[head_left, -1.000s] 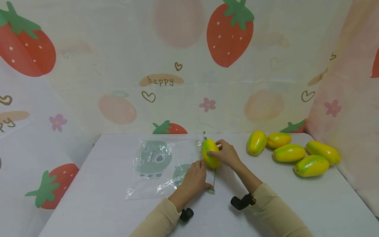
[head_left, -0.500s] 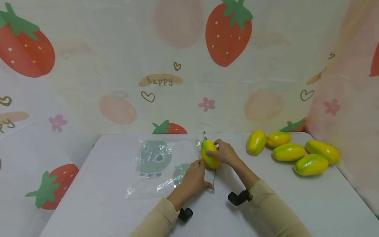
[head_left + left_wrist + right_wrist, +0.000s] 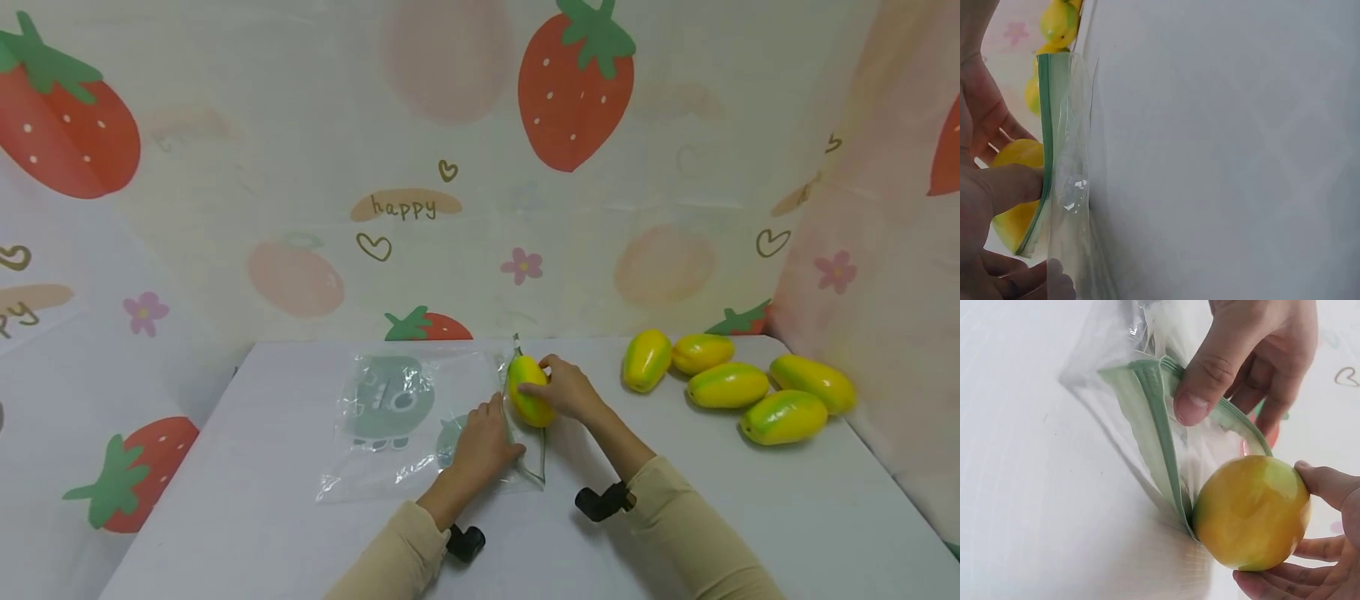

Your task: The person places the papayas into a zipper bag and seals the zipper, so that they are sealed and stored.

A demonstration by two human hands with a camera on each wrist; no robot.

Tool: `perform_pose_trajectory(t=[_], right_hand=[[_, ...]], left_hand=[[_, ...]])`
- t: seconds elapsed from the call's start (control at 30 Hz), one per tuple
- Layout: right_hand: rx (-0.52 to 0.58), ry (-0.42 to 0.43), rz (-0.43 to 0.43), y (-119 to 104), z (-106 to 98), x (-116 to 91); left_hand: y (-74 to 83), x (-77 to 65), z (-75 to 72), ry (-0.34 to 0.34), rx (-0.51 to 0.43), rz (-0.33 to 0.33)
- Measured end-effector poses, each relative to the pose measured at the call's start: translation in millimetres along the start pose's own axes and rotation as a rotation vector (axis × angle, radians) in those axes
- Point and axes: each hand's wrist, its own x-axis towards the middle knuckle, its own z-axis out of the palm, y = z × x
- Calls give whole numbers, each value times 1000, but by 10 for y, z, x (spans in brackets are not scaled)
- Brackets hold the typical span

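A glossy yellow-green papaya (image 3: 528,410) is at the opened mouth of a clear plastic zip bag (image 3: 427,417), above the bag's right-hand edge in the head view, with its narrower end pointing away from the person and its rounder end nearer. The right hand (image 3: 570,392) holds it from the right, thumb on one side and the other fingers curled round the other, spread only as wide as the fruit. In the right wrist view the papaya meets the green zip strip (image 3: 1161,419) at the bag's rim (how far it reaches past that rim I cannot tell). The left hand (image 3: 482,446) grips the bag by its mouth, the thumb and the remaining fingers on opposite sides of the rim, with little more than plastic between them, while the strip bows apart beside the fruit. The rest of the bag lies flat to the left, wrinkled and shiny, with pale green cartoon figures printed on it. Well apart to the right, five more papayas (image 3: 727,385) lie in a loose group on the white-covered table (image 3: 247,467). Beige sleeves (image 3: 697,533) cover both forearms, and a small black device (image 3: 600,503) sits at each wrist. Behind the table hangs a pale backdrop (image 3: 480,292) printed with strawberries, hearts, flowers and the word "happy".
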Motion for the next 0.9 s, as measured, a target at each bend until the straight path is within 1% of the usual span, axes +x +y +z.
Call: perform_pose_trajectory(t=[0.17,0.37,0.5,0.6,0.7,0.9], right_hand=[[1,2,-3,-5,3,-3],[4,11,2,5,13,6],[0,15,5,11,18,14],[-1,20,5,16,25,19],[2,32,2,29,44,25],[50,74,-23,101,94,2]], left_hand=[[-49,31,20,22,-73,-25],[-107,96,42,49,-233,-91],[-131,108,52,78,-297,-100],[-134,115,56,99,-323,-97],[-132,124,63,117,-327,-101],[-127,136,92,156,-345,-105]])
